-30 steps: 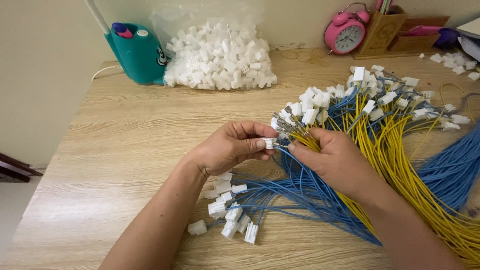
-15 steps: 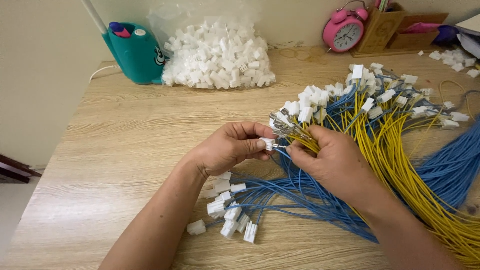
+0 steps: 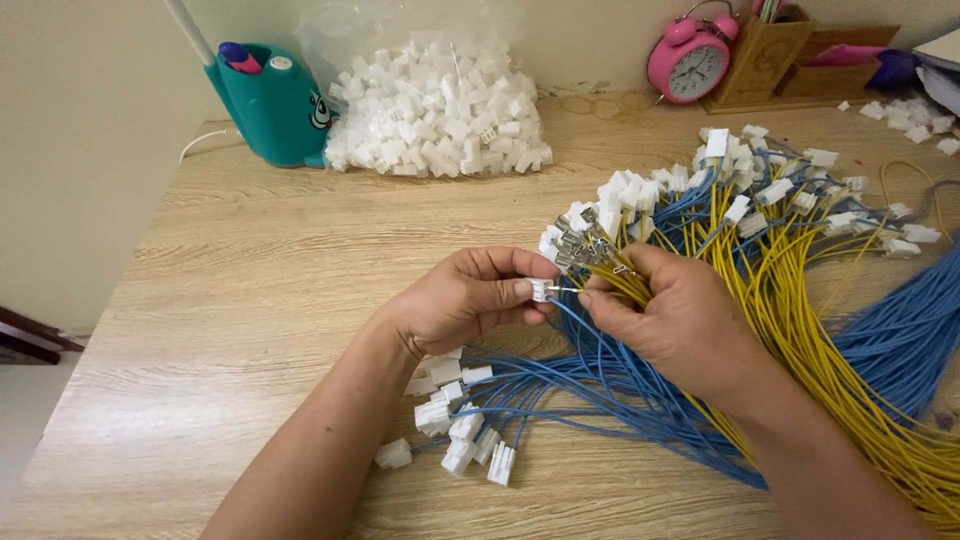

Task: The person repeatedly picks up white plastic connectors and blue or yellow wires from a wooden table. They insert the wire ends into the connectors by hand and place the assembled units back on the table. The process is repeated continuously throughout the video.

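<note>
Hands meet at the middle of the frame, just above a wooden tabletop [image 3: 250,300]. The left hand [image 3: 465,300] has its grip pressed together on a small white connector [image 3: 539,290], pinched between thumb and fingertips with its open end turned toward the other hand, probably so a wire end can be lined up with it. The right hand [image 3: 680,320] has its grip closed around a bunch of yellow wires [image 3: 800,340], whose metal terminals fan out above the knuckles; its thumb and forefinger pinch one thin wire tip just beside the connector. The connector is a tiny pale plastic block, mostly hidden by the fingertips.

Blue wires [image 3: 600,390] run beneath both hands toward the lower centre, ending in a cluster of fitted white connectors [image 3: 455,425]. Toward the upper centre sits a clear bag of loose white housings [image 3: 440,120], a teal container [image 3: 275,105] to its left, and a pink alarm clock [image 3: 690,60] in the upper right.
</note>
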